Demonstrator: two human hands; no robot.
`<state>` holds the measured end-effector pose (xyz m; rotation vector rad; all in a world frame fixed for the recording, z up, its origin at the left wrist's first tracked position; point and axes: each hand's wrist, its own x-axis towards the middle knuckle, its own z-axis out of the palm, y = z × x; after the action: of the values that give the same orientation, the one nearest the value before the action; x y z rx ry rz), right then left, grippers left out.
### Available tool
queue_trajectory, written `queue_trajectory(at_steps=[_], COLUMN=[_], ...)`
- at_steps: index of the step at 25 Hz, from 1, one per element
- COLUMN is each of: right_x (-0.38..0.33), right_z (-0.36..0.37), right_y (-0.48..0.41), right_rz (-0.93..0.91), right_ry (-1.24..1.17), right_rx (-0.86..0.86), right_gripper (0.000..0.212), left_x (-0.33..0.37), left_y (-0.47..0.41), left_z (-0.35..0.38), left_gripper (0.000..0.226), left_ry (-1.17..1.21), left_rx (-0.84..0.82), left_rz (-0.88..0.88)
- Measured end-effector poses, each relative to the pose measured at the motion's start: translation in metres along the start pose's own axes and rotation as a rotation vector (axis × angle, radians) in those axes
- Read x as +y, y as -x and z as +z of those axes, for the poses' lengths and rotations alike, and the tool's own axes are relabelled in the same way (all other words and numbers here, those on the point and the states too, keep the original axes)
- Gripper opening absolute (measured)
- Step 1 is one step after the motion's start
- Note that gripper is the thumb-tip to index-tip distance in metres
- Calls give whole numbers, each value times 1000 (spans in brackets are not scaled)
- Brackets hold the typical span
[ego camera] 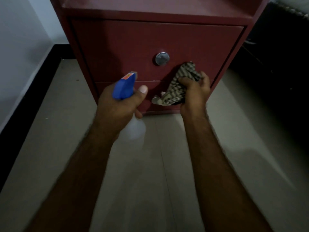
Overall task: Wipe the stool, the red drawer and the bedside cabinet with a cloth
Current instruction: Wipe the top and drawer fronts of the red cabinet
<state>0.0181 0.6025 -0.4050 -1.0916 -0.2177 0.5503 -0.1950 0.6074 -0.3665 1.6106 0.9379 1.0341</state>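
At our left, a white wall (21, 39) with black skirting (33, 91) meets the bedside cabinet (150, 14). Our left hand (120, 104) grips a blue-headed spray bottle (124, 87), nozzle toward the red drawer (133, 47). Right of the chrome knob (162, 58), our right hand (195, 91) clutches the bunched striped cloth (180, 82), covering the drawer's lower edge. Dark furniture (275, 56) stands rightmost.

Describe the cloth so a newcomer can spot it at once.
Start at the red cabinet filling the upper middle, then find the round silver knob on its upper drawer. Just below and right of the knob, the right hand grips the cloth. It is crumpled and striped, unlike the blue-topped spray bottle in the left hand.
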Motion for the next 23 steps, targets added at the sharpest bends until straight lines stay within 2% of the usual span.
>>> queue_trajectory(at_steps=[5,8,9,12,14,17,18,20,23], right_x=[-4,-13,-16,-23,-28,-27,-26,-25,-27], right_z=[-9,-4,-3,-3,-2,4,6,10,25], right_y=[-8,-2,1,6,8,5,6,8,18], right_rz=[149,207,211,213,229,223,211,127,-78], right_ry=[-183,-342,-418,-519,-519,-353,-281,-176,51], right_rx=[-35,-83,-85,-122,-182,-181,-171,-114,-58], right_gripper=[57,19,14,15,23,29,38,56,60], left_x=[2,7,8,10,10,8,8,6,2], left_y=[-12,-19,-21,-23,-23,-22,-22,-21,-20], left_z=[20,28,30,33,35,38,38,36,31], left_gripper=[25,26,24,25,24,29,30,31,28], left_ry=[3,-48,-52,-55,-80,-117,-104,-61,-39], left_rx=[-8,-3,-13,-27,-32,-27,-28,-29,-29], left_rz=[-60,-90,-91,-73,-68,-73,-69,-55,-42])
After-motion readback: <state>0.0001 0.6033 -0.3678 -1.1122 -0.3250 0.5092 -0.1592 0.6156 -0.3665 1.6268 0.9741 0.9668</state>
